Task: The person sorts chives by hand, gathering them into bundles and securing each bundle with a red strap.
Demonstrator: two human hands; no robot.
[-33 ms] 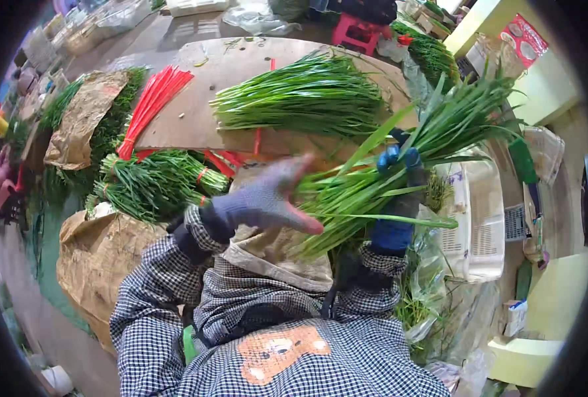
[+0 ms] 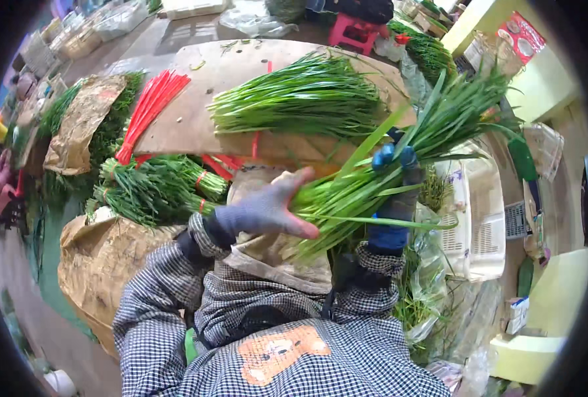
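My right hand [image 2: 393,178], in a blue glove, is closed around a loose bunch of garlic chives [image 2: 357,195]. The leafy tops fan out to the upper right, and the paler stem ends point to the lower left. My left hand [image 2: 264,208], in a grey-purple knit glove, is open at those stem ends, thumb and fingers apart on either side; whether it touches them I cannot tell. Beyond, a flat pile of chives [image 2: 300,99] lies on a wooden board [image 2: 195,112] across a red strip [image 2: 256,142].
Left on the board is a bundle of red ties [image 2: 152,109]. Tied green bunches [image 2: 152,188] lie below it, beside brown paper [image 2: 109,264]. A white plastic crate [image 2: 486,225] stands at the right, near clear plastic bags [image 2: 429,264]. A pink stool [image 2: 353,33] is at the back.
My left hand has shifted slightly lower and its blurred fingers look sharper, still spread by the stem ends. My right hand keeps its grip on the garlic chives, nearly unmoved.
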